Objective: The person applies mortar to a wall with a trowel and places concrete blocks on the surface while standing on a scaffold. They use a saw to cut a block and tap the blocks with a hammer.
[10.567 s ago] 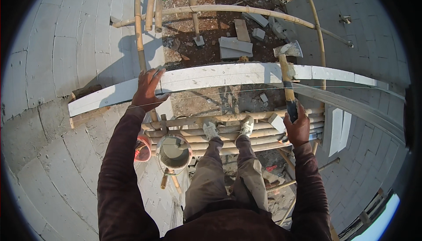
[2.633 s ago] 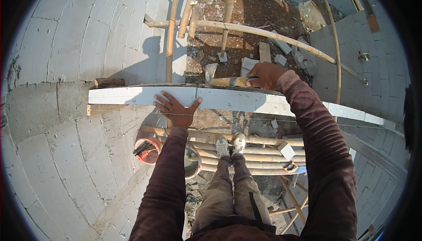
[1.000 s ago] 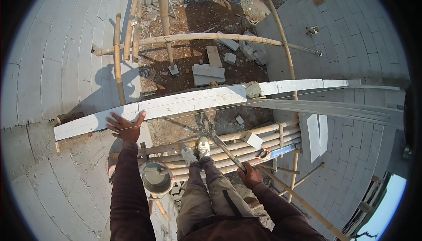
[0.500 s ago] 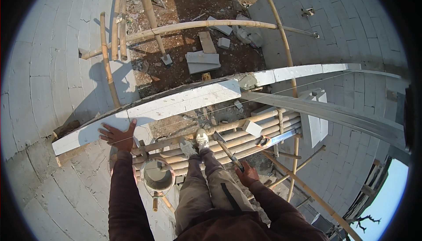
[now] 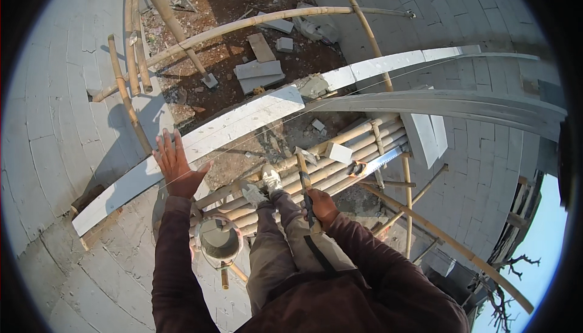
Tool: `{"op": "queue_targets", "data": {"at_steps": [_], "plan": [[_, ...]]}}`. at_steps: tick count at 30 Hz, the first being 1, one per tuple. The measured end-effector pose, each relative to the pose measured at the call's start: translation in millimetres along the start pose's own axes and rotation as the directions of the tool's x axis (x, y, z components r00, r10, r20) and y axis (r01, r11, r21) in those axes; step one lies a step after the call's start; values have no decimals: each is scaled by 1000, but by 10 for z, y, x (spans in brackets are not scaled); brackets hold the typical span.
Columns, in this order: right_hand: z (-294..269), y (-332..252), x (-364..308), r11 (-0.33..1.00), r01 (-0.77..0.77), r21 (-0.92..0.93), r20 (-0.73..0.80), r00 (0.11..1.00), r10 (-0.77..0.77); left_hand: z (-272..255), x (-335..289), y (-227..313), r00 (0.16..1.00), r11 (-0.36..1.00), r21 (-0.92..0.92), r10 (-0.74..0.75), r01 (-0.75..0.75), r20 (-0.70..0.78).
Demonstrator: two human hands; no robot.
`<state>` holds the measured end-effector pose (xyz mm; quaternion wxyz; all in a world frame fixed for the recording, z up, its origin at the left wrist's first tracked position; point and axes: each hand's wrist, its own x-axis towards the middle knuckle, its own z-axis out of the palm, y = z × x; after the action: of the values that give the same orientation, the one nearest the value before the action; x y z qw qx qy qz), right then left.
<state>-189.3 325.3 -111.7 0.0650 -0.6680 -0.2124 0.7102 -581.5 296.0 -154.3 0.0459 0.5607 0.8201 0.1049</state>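
My left hand (image 5: 180, 166) is open with fingers spread, its fingertips over the top of the course of white blocks, near the joint between the left block (image 5: 118, 193) and the longer block (image 5: 243, 125). Whether it presses on the block I cannot tell. My right hand (image 5: 322, 209) is closed round the handle of a hammer (image 5: 304, 178), held in front of my right thigh with its head pointing away from me. A thin string runs along the near side of the blocks. Grey mortar (image 5: 314, 87) fills the spot beyond the longer block's right end.
Below my feet lie bamboo poles (image 5: 364, 145), bearing a small white block (image 5: 338, 152) and a handsaw (image 5: 379, 162). A bucket (image 5: 220, 241) of mortar hangs or stands by my left leg. A long metal bar (image 5: 449, 103) reaches right. White slabs (image 5: 425, 129) lean beyond.
My left hand has moved right along the blocks, its fingers now pointing away from me. My right hand has brought the hammer up and inward. The view has turned somewhat.
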Motion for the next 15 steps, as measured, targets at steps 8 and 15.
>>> {"op": "queue_targets", "data": {"at_steps": [8, 15], "plan": [[199, -457, 117, 781, -209, 589, 204, 973, 107, 228, 347, 194, 955, 985, 125, 83, -122, 285], [669, -805, 81, 650, -210, 730, 176, 977, 118, 226, 331, 171, 966, 970, 168, 137, -176, 220]]}}
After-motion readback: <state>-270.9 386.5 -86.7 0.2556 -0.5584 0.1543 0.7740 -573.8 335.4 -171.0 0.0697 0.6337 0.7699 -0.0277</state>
